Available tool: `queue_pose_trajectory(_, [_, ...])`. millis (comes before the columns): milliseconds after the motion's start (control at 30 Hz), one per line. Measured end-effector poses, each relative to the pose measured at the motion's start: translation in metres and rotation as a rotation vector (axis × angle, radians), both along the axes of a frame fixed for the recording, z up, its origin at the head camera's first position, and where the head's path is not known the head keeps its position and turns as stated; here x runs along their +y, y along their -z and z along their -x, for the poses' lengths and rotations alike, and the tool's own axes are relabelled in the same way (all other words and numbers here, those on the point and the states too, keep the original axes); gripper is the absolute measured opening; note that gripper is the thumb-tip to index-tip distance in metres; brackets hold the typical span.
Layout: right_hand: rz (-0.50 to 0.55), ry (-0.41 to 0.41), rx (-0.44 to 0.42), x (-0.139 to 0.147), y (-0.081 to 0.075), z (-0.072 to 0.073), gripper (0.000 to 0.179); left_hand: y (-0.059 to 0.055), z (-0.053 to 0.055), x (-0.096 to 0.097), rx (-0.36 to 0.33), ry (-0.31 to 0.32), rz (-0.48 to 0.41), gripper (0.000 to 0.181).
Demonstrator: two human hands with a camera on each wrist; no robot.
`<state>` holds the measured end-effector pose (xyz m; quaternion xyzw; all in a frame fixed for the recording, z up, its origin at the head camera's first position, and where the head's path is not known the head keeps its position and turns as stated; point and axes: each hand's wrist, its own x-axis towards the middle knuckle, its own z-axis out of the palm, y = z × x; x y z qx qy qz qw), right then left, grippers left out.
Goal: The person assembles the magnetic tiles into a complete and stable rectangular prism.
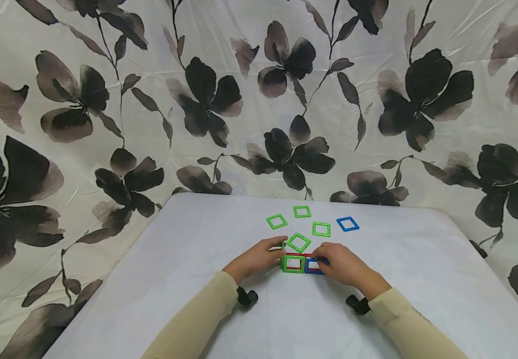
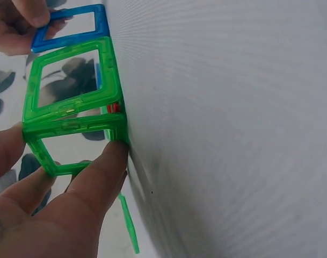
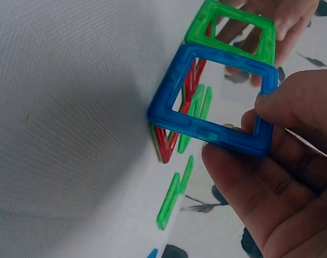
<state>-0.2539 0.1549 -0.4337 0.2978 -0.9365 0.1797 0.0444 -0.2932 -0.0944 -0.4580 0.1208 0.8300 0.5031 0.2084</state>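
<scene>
My left hand point(image 1: 259, 257) grips an upright green square tile point(image 2: 72, 126), thumb at its top edge and fingers around its lower part. That tile stands at the left side of another upright green square tile point(image 2: 110, 70), forming a corner with it. My right hand point(image 1: 344, 262) pinches a blue square tile point(image 3: 206, 133) by one edge, thumb on the front and fingers behind. The blue tile stands beside the front green one, their side edges together. Behind and below them, red tiles point(image 3: 162, 145) show through the openings, partly hidden. All the tiles are open frames of clear plastic.
Just behind the structure lies a green tile point(image 1: 305, 247) turned like a diamond. Farther back lie more green tiles point(image 1: 302, 208) and a blue tile point(image 1: 351, 229). They rest flat on a white-covered table point(image 1: 173, 309). A floral curtain point(image 1: 241, 99) hangs behind the table.
</scene>
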Motion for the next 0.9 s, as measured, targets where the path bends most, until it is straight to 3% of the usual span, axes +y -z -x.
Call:
queue_pose_trajectory(500, [-0.009, 0.029, -0.008, -0.0026, -0.0011, 0.0002, 0.016, 0.0004, 0.0010, 0.0004, 0.016, 0.001, 0.015, 0.053])
queue_pose_trajectory(900, [-0.008, 0.034, -0.028, -0.0029, -0.0015, 0.0004, 0.016, -0.0009, -0.0002, 0.0019, -0.026, -0.007, -0.025, 0.053])
